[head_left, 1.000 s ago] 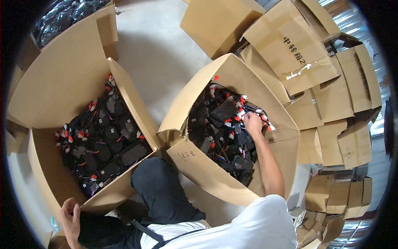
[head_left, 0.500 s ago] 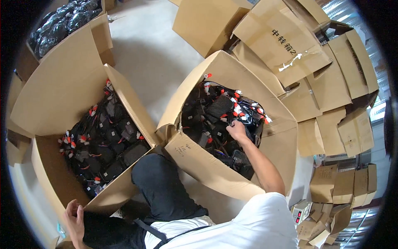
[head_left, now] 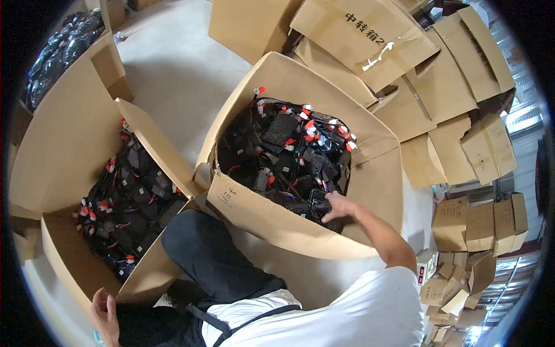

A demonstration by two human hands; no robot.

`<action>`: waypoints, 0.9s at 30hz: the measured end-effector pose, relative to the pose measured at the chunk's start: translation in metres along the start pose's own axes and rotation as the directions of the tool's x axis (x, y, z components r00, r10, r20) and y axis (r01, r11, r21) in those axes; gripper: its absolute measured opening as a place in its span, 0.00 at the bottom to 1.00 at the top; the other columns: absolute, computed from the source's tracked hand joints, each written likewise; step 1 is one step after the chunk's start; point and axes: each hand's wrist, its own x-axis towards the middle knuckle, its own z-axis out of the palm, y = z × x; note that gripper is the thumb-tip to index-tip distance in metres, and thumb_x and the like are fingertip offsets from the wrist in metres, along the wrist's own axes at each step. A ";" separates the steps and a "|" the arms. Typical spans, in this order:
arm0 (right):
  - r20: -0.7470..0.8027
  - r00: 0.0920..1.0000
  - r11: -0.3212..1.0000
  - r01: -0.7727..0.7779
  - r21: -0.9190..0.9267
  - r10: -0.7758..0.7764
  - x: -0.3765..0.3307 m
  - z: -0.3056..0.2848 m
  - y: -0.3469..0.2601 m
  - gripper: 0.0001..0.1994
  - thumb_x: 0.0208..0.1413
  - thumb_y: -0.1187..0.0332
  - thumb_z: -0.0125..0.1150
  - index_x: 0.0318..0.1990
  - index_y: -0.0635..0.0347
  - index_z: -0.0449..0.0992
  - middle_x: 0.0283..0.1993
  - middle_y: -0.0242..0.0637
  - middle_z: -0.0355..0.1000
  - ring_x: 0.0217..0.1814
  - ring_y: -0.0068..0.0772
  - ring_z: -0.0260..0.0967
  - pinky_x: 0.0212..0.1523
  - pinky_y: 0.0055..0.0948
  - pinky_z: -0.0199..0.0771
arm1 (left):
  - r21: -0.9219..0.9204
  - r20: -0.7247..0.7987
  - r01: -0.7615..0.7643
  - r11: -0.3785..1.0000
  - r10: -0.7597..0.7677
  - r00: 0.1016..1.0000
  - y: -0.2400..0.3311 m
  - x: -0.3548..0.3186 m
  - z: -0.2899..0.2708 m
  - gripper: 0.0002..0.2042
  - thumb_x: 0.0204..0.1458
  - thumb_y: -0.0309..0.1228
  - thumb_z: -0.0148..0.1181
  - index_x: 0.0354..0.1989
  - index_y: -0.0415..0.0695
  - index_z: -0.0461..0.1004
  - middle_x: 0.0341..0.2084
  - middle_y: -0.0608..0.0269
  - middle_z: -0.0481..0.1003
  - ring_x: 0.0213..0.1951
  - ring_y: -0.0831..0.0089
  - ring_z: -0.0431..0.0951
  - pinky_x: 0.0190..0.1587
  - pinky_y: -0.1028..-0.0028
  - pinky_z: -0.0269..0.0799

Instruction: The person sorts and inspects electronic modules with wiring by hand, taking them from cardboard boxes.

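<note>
My right hand [head_left: 338, 207] reaches into the right cardboard box [head_left: 272, 222] and rests, fingers stretched out, on the black modules [head_left: 289, 156] near the box's front wall. These modules are tangled with wires and red and white connectors. My left hand [head_left: 106, 315] lies with loose fingers at the lower left, beside the near corner of the left cardboard box [head_left: 63, 254]. That box holds the same kind of black modules [head_left: 124, 202]. My dark-trousered knee [head_left: 208, 254] sits between the two boxes.
Several flattened and stacked cardboard boxes [head_left: 445, 92] crowd the right side and back. Another carton with dark parts [head_left: 63, 52] stands at the far left. Bare concrete floor [head_left: 167, 69] lies behind the two open boxes.
My right hand has pulled back from the far side of the right box to its near wall. The view has shifted slightly; my left hand stays low at the left.
</note>
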 end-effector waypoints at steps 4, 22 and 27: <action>-0.198 0.980 0.998 -0.032 -0.063 0.019 -0.015 0.033 0.018 0.66 0.31 0.36 0.77 0.72 0.67 0.47 0.73 0.60 0.49 0.72 0.58 0.52 0.69 0.48 0.57 | 0.001 -0.001 0.029 1.000 -0.029 1.000 0.021 -0.006 0.002 0.18 0.64 0.31 0.56 0.59 0.36 0.69 0.48 0.59 0.73 0.49 0.73 0.73 0.54 0.73 0.69; -0.074 0.997 0.969 -0.015 0.245 0.034 -0.016 0.041 0.014 0.51 0.34 0.43 0.78 0.60 0.74 0.66 0.58 0.57 0.71 0.60 0.51 0.70 0.61 0.39 0.69 | 0.085 -0.051 -0.069 0.994 0.073 0.996 0.056 -0.016 0.011 0.15 0.60 0.27 0.60 0.52 0.32 0.73 0.34 0.61 0.76 0.36 0.77 0.74 0.40 0.75 0.71; -0.179 0.973 0.906 -0.056 0.420 0.143 -0.059 -0.040 0.008 0.36 0.37 0.51 0.78 0.51 0.68 0.76 0.48 0.45 0.78 0.50 0.39 0.74 0.54 0.37 0.72 | 0.027 -0.068 -0.124 0.992 0.126 0.990 0.052 -0.016 0.010 0.14 0.59 0.27 0.59 0.50 0.31 0.73 0.31 0.62 0.76 0.34 0.78 0.73 0.39 0.75 0.71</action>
